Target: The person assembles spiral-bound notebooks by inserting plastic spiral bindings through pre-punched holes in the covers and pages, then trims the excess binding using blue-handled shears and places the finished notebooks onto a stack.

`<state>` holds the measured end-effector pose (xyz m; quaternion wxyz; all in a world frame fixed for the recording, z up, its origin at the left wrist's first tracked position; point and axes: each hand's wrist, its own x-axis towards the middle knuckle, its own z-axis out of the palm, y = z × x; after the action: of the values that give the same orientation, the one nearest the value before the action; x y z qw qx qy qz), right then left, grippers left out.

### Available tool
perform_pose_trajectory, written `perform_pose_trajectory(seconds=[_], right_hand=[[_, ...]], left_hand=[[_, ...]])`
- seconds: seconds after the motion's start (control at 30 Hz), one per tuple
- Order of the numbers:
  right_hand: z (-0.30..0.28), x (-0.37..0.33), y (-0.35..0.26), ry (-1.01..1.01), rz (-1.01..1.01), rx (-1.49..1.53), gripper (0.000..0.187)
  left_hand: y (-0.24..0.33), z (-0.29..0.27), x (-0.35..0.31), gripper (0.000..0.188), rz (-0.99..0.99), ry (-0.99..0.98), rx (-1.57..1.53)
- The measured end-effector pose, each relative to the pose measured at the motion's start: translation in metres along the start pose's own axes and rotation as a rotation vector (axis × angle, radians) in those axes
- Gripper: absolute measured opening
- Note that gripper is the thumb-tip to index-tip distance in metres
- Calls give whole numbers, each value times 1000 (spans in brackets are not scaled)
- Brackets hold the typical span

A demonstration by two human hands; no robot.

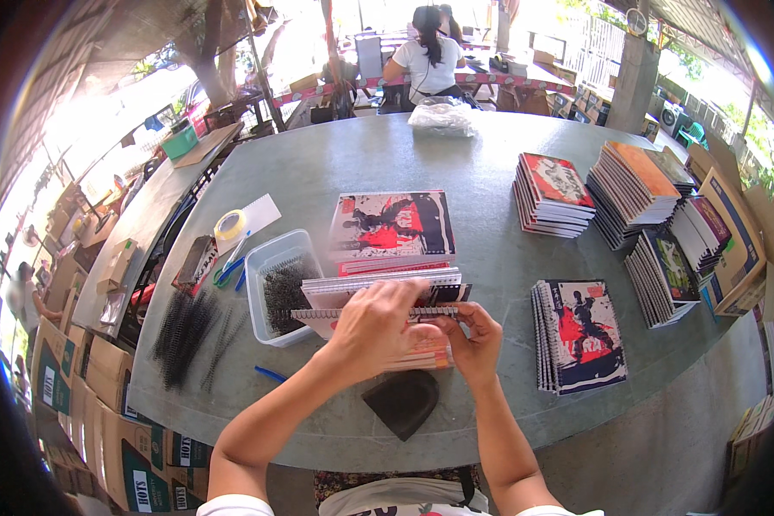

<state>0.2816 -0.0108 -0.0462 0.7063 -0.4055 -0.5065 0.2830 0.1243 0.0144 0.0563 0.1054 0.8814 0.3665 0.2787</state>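
Observation:
Both my hands work at a notebook (314, 322) whose punched edge, with a dark spiral coil along it, faces up. My left hand (378, 316) lies across its middle, fingers closed over the edge. At the edge's right end my right hand (475, 342) pinches with thumb and forefinger; the fingertips hide what exactly is between them. Just behind stands another white-edged notebook (335, 292). Beyond it lies a stack of red and black covers (391, 225). Left of my hands, a clear plastic tub (269, 337) holds black spiral coils (285, 292). Orange-edged sheets (421, 355) show beneath my hands.
A dark wedge-shaped pad (404, 404) lies near the table's front edge. Loose black coils (185, 335), scissors (225, 273) and a tape roll (230, 225) are leftward. Bound notebooks (580, 335) and taller stacks (632, 185) stand rightward. A person (430, 64) sits beyond a plastic bag (443, 118).

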Motion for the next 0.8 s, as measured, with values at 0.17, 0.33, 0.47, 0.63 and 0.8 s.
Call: perform_pose_trajectory(seconds=[0.17, 0.33, 0.47, 0.63, 0.8], right_hand=[[-3, -3, 6, 28, -22, -87, 14], [-4, -5, 7, 27, -70, -107, 12], [1, -4, 2, -74, -61, -15, 9], [-14, 10, -22, -203, 113, 117, 23], [-10, 42, -73, -513, 263, -81, 27]], left_hand=[[11, 28, 9, 26, 231, 65, 38], [9, 23, 14, 12, 179, 57, -155], [6, 28, 14, 16, 211, 137, -130], [5, -19, -42, 26, 229, 11, 60], [-114, -45, -173, 56, -204, -454, 261]])
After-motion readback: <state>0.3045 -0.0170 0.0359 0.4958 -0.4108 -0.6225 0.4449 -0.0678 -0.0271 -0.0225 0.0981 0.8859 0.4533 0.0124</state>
